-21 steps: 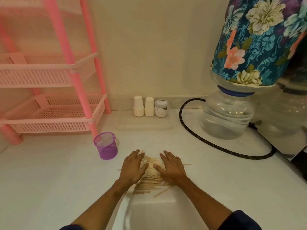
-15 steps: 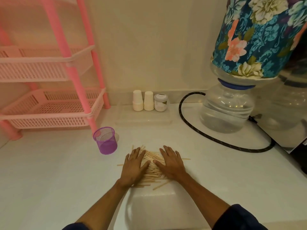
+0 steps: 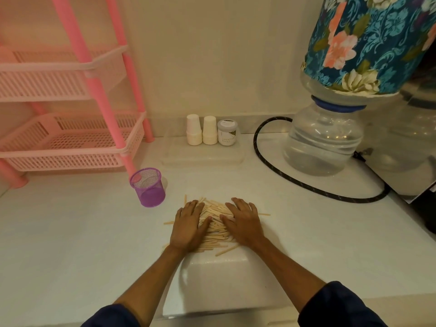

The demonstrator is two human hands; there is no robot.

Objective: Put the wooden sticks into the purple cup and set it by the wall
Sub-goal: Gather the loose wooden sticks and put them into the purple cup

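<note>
- Head view, lower centre: left hand (image 3: 188, 226) and right hand (image 3: 245, 223) flat, fingers spread, pressing on the wooden sticks (image 3: 215, 228) piled on the surface (image 3: 70, 244); nothing in either grip.
- Purple cup (image 3: 148, 187) upright at centre left, empty, near the pile.
- Gathering step; next, bunch and lift.

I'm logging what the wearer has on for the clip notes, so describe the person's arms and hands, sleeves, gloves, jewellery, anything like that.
The left hand and the right hand are bare: no gloves, and no rings, watch or bracelet visible. The forearms are uncovered. Dark navy sleeves sit pushed up near the elbows, plain, with no visible markings.
</note>
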